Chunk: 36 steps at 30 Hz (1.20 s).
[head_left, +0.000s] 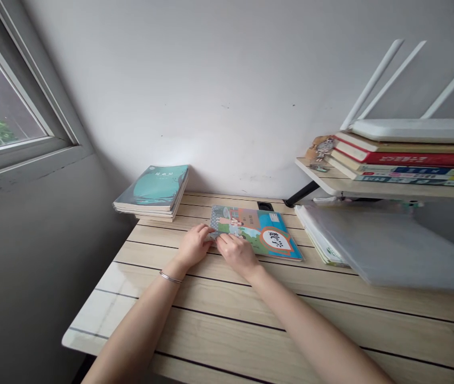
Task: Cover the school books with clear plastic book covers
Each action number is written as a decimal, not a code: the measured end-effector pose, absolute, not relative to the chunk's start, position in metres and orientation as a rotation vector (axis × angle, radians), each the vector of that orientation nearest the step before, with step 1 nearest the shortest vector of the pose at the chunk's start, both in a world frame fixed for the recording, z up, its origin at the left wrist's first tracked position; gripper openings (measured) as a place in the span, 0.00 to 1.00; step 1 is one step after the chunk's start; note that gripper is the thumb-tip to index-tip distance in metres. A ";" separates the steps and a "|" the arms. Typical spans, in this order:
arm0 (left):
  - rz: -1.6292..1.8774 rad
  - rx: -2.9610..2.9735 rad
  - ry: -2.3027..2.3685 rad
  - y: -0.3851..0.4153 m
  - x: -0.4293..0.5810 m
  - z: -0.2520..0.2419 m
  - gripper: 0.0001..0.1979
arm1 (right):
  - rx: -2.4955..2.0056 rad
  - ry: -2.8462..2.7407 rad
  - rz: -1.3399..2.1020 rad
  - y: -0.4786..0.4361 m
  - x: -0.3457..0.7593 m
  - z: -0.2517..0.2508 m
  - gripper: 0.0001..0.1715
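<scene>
A colourful book (267, 221) with an orange, green and blue cover lies flat on the wooden desk (227, 314). My left hand (195, 245) is at the book's left edge, its fingers bent against the near left corner. Right beside it, my right hand (237, 253) rests over the near left part of the cover with curled fingers. Both sets of fingertips almost meet at that corner, and what they pinch there is too small to make out. A silver bracelet (170, 277) circles my left wrist.
A stack of books (152, 186) stands at the desk's back left. On the right, a raised shelf (371, 188) bears stacked books (395, 158) and a white router (414, 129). Below it lie papers (320, 234) and a grey translucent folder (403, 250). A window is at far left.
</scene>
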<state>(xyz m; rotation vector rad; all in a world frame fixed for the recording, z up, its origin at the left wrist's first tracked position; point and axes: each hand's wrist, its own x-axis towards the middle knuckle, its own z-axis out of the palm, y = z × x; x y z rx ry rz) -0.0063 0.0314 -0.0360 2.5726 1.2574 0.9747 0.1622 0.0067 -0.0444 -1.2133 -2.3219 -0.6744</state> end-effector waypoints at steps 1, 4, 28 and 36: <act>0.911 2.626 1.292 0.032 -0.005 -0.035 0.12 | -1.221 -2.318 -0.666 0.006 0.162 -0.044 0.14; 0.812 2.707 1.350 0.033 -0.002 -0.033 0.07 | -1.240 -2.302 -0.620 0.005 0.162 -0.041 0.13; 0.612 2.189 1.679 0.019 -0.019 -0.022 0.05 | -1.204 -2.354 -0.537 0.002 0.166 -0.043 0.10; 0.640 2.183 1.659 0.020 -0.020 -0.024 0.05 | -1.188 -2.461 -0.575 0.001 0.163 -0.043 0.11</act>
